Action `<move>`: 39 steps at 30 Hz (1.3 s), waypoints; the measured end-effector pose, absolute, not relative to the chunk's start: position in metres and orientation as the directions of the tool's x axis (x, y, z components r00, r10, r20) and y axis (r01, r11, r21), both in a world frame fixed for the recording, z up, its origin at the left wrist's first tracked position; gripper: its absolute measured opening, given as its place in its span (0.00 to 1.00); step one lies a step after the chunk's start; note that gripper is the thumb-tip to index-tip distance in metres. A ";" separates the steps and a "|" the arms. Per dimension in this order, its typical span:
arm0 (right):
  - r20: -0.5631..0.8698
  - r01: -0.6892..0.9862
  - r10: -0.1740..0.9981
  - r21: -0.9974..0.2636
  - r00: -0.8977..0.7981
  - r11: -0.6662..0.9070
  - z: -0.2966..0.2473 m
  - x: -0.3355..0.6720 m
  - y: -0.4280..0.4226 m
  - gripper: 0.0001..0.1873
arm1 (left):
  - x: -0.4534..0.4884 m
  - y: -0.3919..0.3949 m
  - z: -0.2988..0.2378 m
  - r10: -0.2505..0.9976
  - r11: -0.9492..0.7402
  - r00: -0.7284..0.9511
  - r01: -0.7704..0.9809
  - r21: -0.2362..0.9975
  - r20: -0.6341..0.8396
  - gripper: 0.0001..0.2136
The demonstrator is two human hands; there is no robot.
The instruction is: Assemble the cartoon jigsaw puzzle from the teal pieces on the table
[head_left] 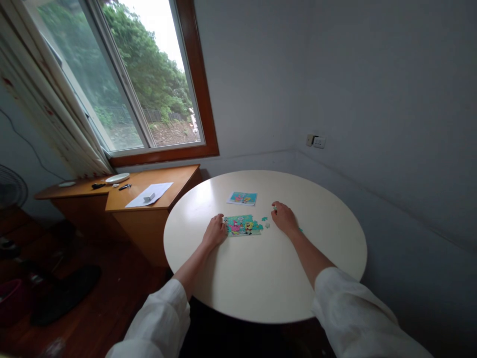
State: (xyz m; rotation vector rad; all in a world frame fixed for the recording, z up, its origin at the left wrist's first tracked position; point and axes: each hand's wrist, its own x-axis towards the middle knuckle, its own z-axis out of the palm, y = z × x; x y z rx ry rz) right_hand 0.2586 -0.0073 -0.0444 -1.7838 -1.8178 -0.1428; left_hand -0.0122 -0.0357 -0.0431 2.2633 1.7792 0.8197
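A partly assembled cartoon jigsaw puzzle [240, 225] lies flat on the round white table [257, 278], its right edge ragged. My left hand [215, 231] rests at the puzzle's left edge, fingers loosely bent and touching it. To the right of the puzzle, my right hand [285, 217] pinches a small puzzle piece [275, 208] between thumb and fingertips. Between that hand and the puzzle lie a loose green piece [264, 219] and a pale piece [267, 225]. Another green piece [301, 229] shows partly behind my right wrist.
Behind the puzzle lies a reference picture [242, 198] with the same cartoon figures. A wooden desk [186, 179] stands at the left, bearing a white sheet [162, 191], a small box [149, 197] and a white plate [118, 178]. Walls border the table's back and right.
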 end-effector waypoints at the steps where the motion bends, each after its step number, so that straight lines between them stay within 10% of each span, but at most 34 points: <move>1: 0.475 0.944 0.878 -0.314 0.062 0.103 -0.044 0.258 -0.008 0.16 | -0.012 -0.036 -0.043 0.934 -0.287 0.148 0.853 0.436 0.325 0.16; 29: 0.524 0.919 0.848 -0.368 0.081 0.140 -0.047 0.264 -0.006 0.16 | -0.010 -0.034 -0.049 0.927 -0.329 0.185 0.820 0.468 0.328 0.18; 39: 0.465 0.788 0.854 -0.605 0.234 0.113 -0.049 0.267 -0.005 0.15 | -0.011 -0.037 -0.053 0.930 -0.346 0.226 0.809 0.476 0.292 0.22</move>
